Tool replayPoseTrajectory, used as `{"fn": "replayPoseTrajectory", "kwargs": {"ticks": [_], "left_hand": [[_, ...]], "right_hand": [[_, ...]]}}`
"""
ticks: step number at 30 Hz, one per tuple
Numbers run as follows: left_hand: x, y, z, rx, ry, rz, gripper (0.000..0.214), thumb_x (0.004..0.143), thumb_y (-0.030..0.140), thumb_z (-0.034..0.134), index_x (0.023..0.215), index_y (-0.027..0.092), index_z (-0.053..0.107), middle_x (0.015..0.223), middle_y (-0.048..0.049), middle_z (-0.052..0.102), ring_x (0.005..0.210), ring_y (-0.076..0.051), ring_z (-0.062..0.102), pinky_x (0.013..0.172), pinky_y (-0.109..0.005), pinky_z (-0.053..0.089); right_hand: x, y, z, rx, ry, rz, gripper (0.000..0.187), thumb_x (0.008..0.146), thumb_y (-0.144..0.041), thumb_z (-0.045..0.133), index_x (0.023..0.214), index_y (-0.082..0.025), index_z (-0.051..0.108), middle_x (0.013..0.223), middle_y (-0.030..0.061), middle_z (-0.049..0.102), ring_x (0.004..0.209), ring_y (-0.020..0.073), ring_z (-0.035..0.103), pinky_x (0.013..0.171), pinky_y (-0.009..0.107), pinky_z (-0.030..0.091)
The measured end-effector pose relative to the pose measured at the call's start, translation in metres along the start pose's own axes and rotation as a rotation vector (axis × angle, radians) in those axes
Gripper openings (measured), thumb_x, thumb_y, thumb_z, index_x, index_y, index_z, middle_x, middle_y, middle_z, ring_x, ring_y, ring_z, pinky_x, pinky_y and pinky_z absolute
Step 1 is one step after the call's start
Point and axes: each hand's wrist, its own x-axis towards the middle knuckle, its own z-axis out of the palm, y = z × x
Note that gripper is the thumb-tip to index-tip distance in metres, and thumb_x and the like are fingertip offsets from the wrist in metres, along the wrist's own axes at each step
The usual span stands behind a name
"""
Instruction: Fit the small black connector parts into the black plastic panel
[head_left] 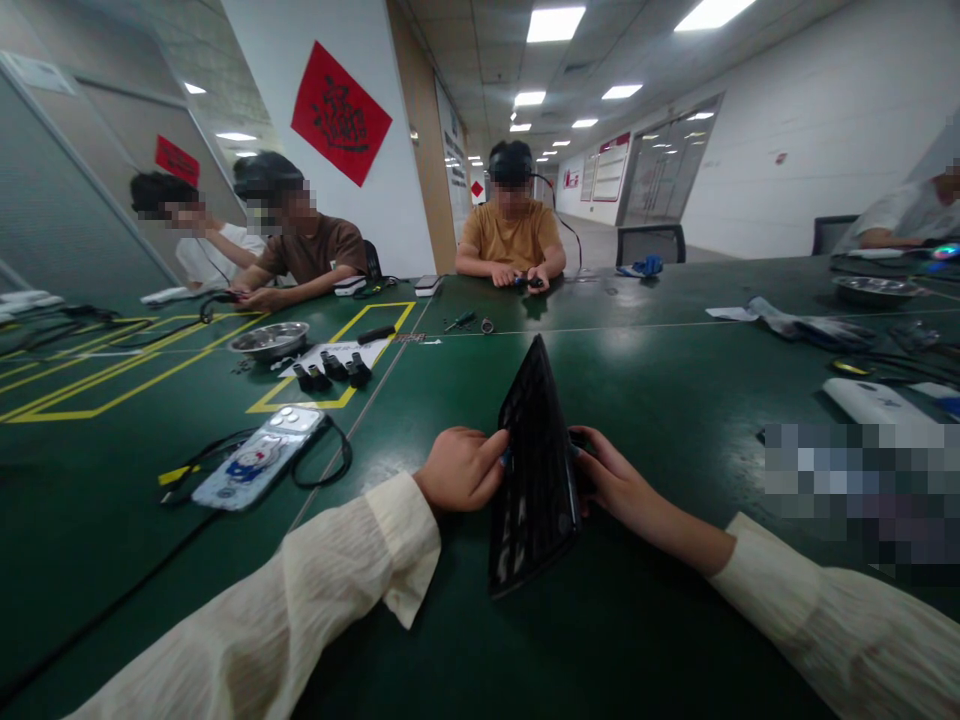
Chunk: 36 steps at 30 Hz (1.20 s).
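A thin black rectangular panel [531,470] with ribs or slots across its face stands tilted on edge in front of me, seen nearly side-on. My left hand [465,468] is closed, with its fingertips pressed to the panel's left face; a small blue spot shows at the fingertips. Behind the right side, my right hand [611,475] is closed on the panel, its thumb and fingers partly hidden. Something dark shows by the right fingers, but its shape is unclear.
A phone [259,460] with a black cable lies left. Beyond it are several black cylindrical parts [334,370] and a metal bowl [270,340]. Across the green table [645,350] sits a co-worker [511,225]; others sit left and right. A white device [874,400] lies right.
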Motion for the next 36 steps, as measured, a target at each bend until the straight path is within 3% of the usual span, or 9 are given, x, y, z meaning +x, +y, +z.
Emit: {"fn": "replayPoseTrajectory", "kwargs": {"ticks": [17, 24, 28, 33, 36], "left_hand": [[-0.0002, 0.002, 0.0031, -0.043, 0.004, -0.037, 0.019, 0.08, 0.024, 0.026, 0.07, 0.018, 0.042, 0.049, -0.0004, 0.047, 0.044, -0.015, 0.044, 0.047, -0.027, 0.033], [-0.0009, 0.0047, 0.0055, -0.079, -0.026, -0.115, 0.023, 0.082, 0.024, 0.026, 0.07, 0.017, 0.045, 0.051, -0.0006, 0.048, 0.045, -0.013, 0.045, 0.047, -0.025, 0.03], [-0.002, 0.0048, 0.0073, -0.149, -0.047, -0.167, 0.027, 0.085, 0.026, 0.025, 0.071, 0.017, 0.046, 0.054, -0.0009, 0.049, 0.047, -0.013, 0.046, 0.048, -0.025, 0.03], [-0.0017, 0.0007, 0.007, -0.366, -0.082, -0.129, 0.036, 0.089, 0.03, 0.018, 0.069, 0.016, 0.044, 0.056, 0.0002, 0.051, 0.049, -0.011, 0.048, 0.05, -0.022, 0.033], [-0.0012, 0.0005, 0.0058, -0.364, -0.082, -0.14, 0.037, 0.09, 0.031, 0.017, 0.069, 0.016, 0.044, 0.056, 0.0001, 0.051, 0.049, -0.011, 0.049, 0.05, -0.022, 0.034]], "right_hand": [[-0.0013, -0.0024, 0.0007, -0.031, 0.028, -0.003, 0.044, 0.08, -0.045, 0.045, 0.113, -0.021, 0.033, 0.073, -0.0017, 0.054, 0.05, 0.0104, 0.055, 0.043, 0.024, 0.043], [-0.0013, -0.0047, 0.0007, -0.043, 0.017, -0.003, 0.041, 0.081, -0.045, 0.043, 0.113, -0.021, 0.032, 0.071, -0.0014, 0.055, 0.052, 0.0113, 0.056, 0.045, 0.025, 0.044], [-0.0029, -0.0076, 0.0012, -0.044, 0.017, 0.009, 0.042, 0.08, -0.046, 0.043, 0.113, -0.021, 0.032, 0.069, -0.002, 0.055, 0.054, 0.0122, 0.057, 0.047, 0.026, 0.045], [-0.0041, -0.0095, 0.0023, -0.042, 0.022, 0.017, 0.044, 0.079, -0.047, 0.045, 0.112, -0.02, 0.032, 0.067, -0.0024, 0.054, 0.055, 0.0127, 0.057, 0.046, 0.026, 0.044], [-0.0039, -0.0093, 0.0023, -0.039, 0.022, 0.02, 0.045, 0.079, -0.047, 0.045, 0.112, -0.021, 0.032, 0.066, -0.0025, 0.054, 0.055, 0.013, 0.057, 0.046, 0.026, 0.044]]}}
